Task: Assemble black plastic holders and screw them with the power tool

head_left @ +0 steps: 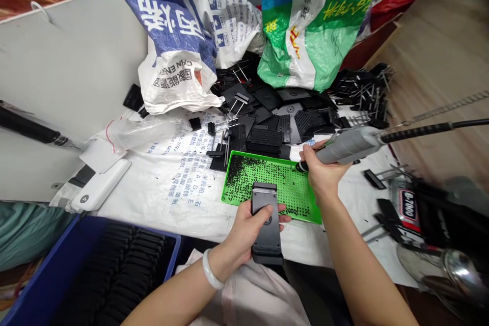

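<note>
L hand point(248, 229) clamps black bracket point(266, 224) at green tray point(305, 183) front edge; R hand point(321, 173) grips grey driver point(346, 146) w/ fingers wrapped.

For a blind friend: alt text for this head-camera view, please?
A person's left hand grips a flat black plastic bracket, while the right hand holds a grey corded power screwdriver with its tip at a green perforated plastic tray. A pile of loose black parts lies behind.

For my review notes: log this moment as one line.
left hand: holds black plastic part | right hand: grips grey electric screwdriver | tip: at green tray corner
</note>
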Motion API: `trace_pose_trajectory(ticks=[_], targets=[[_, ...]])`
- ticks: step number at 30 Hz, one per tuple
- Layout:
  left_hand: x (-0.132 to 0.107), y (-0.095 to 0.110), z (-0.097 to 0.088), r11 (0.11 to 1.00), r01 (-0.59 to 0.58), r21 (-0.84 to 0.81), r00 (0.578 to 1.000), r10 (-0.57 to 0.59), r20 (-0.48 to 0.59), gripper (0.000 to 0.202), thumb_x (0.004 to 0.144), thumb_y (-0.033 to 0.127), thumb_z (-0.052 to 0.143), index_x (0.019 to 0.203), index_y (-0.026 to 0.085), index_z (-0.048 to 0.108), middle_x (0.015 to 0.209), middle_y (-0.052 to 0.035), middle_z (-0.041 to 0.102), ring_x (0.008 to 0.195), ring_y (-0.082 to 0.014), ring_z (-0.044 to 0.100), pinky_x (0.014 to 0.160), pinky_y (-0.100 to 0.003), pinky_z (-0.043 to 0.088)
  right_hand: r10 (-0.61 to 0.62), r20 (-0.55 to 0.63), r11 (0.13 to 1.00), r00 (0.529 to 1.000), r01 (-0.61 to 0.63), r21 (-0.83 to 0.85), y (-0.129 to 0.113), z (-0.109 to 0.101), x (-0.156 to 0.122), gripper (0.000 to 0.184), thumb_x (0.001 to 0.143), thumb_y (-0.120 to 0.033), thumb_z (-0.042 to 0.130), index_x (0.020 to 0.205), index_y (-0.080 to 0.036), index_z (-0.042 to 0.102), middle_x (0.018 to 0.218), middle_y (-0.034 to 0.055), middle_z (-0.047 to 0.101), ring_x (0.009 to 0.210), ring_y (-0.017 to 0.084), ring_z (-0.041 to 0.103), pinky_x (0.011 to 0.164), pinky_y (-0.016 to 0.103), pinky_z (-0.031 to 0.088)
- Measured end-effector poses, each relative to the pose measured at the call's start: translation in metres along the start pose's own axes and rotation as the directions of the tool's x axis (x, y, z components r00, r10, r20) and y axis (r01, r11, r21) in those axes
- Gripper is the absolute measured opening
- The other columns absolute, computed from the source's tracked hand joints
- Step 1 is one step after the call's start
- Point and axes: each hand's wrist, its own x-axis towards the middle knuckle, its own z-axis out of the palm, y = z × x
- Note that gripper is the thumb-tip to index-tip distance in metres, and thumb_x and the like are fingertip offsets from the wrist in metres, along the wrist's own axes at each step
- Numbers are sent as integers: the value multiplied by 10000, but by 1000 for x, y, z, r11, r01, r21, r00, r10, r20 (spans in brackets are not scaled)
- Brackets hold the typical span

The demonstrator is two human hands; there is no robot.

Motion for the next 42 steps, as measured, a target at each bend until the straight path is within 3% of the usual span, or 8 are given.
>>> trace_pose_trajectory(ticks=[5, 9, 13, 16, 22, 25, 30, 42], targets=[[-3, 2, -1, 1000, 2, 8, 1000, -2, -5, 309, 750, 325, 734, 964, 119, 652, 1031, -136, 733, 849, -252, 722, 659, -291, 544, -42, 10, 998, 999, 42, 42, -7, -2, 9, 286, 599, -252, 812, 743, -175, 578, 613, -49, 544, 485, 118, 544, 542, 303, 554], [-2, 6, 7, 997, -46, -69, 998, 48, 30, 302, 772, 316, 721, 1006, 136, 656, 1125, -138, 710, 869, -240, 719, 671, -286, 543, -53, -48, 981, 997, 61, 185, -39, -5, 13, 318, 572, -210, 826, 756, -177, 569, 585, -68, 540, 439, 102, 519, 506, 282, 543], [18, 12, 27, 982, -149, -114, 968, 169, 184, 365, 785, 324, 718, 1105, 161, 656, 1072, -118, 730, 835, -221, 717, 694, -293, 537, 15, 122, 954, 992, -51, 297, -85, -10, -6, 315, 612, -147, 816, 777, -191, 551, 542, -91, 501, 442, 95, 488, 575, 318, 569], [40, 17, 32, 976, -208, -70, 951, 218, 221, 350, 742, 323, 755, 1017, 115, 694, 964, -128, 746, 836, -236, 711, 748, -327, 538, -14, 212, 938, 977, -60, 341, -100, -14, -18, 299, 653, -121, 795, 801, -203, 548, 575, -86, 514, 463, 96, 493, 611, 341, 575], [48, 23, 10, 972, -230, -46, 972, 232, 49, 338, 745, 307, 753, 1026, 136, 672, 1189, -143, 680, 913, -262, 710, 735, -340, 548, -58, 27, 971, 998, 50, 234, -56, -16, -2, 300, 617, -163, 820, 751, -178, 552, 591, -76, 533, 436, 91, 513, 514, 268, 524], [38, 23, 6, 980, -192, -58, 976, 197, 96, 325, 774, 316, 729, 1043, 144, 670, 1243, -144, 655, 942, -264, 707, 745, -334, 552, -72, -26, 982, 997, 75, 170, -29, -14, 6, 270, 618, -173, 806, 745, -167, 569, 585, -72, 537, 442, 94, 527, 481, 239, 497], [22, 19, 14, 993, -101, -56, 985, 108, 136, 306, 790, 298, 711, 1034, 123, 658, 1126, -163, 706, 938, -262, 708, 741, -317, 552, -103, -55, 995, 993, 103, -16, -3, -13, 10, 220, 650, -230, 781, 754, -157, 602, 623, -44, 569, 509, 119, 569, 548, 270, 531], [-3, 3, 2, 999, 23, -39, 1000, -23, -12, 322, 747, 287, 748, 1005, 125, 641, 1115, -158, 709, 891, -264, 721, 712, -308, 556, -66, -60, 996, 996, 62, -67, 9, -12, 8, 224, 634, -254, 787, 708, -157, 599, 633, -30, 551, 531, 130, 559, 615, 335, 564]])
